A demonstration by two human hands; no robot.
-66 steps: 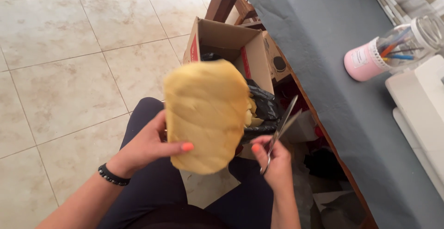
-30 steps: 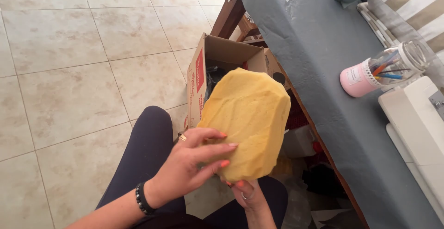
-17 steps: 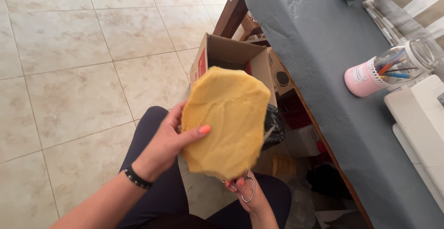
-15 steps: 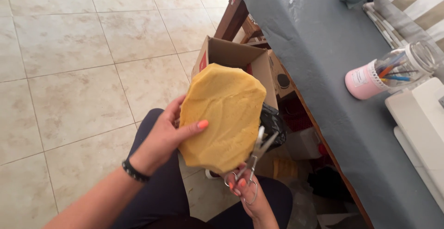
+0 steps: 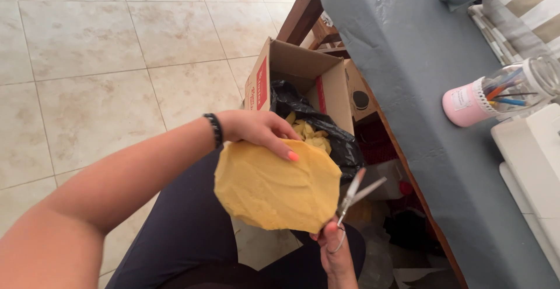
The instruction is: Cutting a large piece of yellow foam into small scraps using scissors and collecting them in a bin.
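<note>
My left hand [image 5: 256, 131] grips the top edge of a flat yellow foam piece [image 5: 277, 187], fingers spread over its upper face, and holds it over my lap. Below its right edge my right hand [image 5: 337, 251] holds a pair of small metal scissors [image 5: 356, 192]. The blades stand apart and point up and to the right, just beside the foam's edge. Much of my right hand is hidden behind the foam.
An open cardboard box [image 5: 300, 82] lined with a black bag [image 5: 324, 131] holds yellow foam scraps [image 5: 306, 134] on the tiled floor [image 5: 87, 67]. At right runs a grey-covered table [image 5: 420, 79] with a pink pot of pens [image 5: 466, 102] and a white machine [image 5: 534, 155].
The foam piece has tipped from upright to lying flatter and lower over my lap. My left hand moved from its side to its top edge. The scissors now show beside its right edge, blades apart.
</note>
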